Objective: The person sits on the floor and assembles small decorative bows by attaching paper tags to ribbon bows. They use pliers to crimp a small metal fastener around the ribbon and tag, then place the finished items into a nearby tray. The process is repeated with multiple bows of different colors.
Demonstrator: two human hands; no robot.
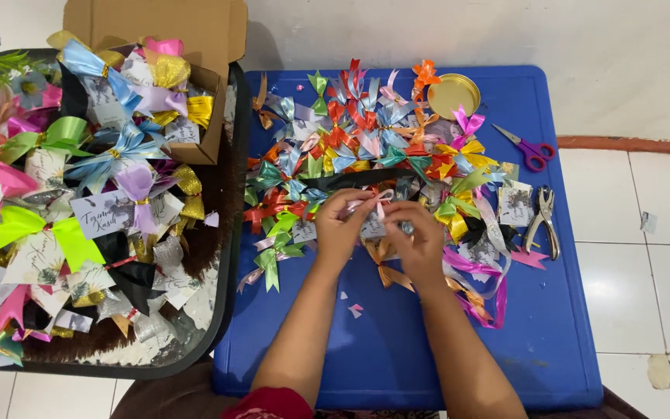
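Two hands meet at the middle of the blue tabletop (397,341): my left hand (340,225) and my right hand (420,240) both pinch a small pale pink ribbon bow (374,200) between fingertips, holding it over a little printed card (371,226) that peeks out between my thumbs; whether the card is gripped or only resting there I cannot tell. Just beyond my fingers, a heap of ribbon bows (366,132) in red, orange, green, blue, yellow and pink spreads across the far half of the tabletop, with loose magenta and orange strands trailing toward its right side. A round gold tin lid (453,95) lies near the far edge, touching the heap. Purple-handled scissors (527,149) sit near the far right corner, well apart from my hands, and a metal hole punch (543,219) rests by the right edge, beside a few cards. Small scraps of pink paper (355,309) dot the bare blue surface between my forearms. Off the left edge, a dark tray (230,256) brims with finished bows tied to cards, and an open cardboard box (195,31) sits at its far side.
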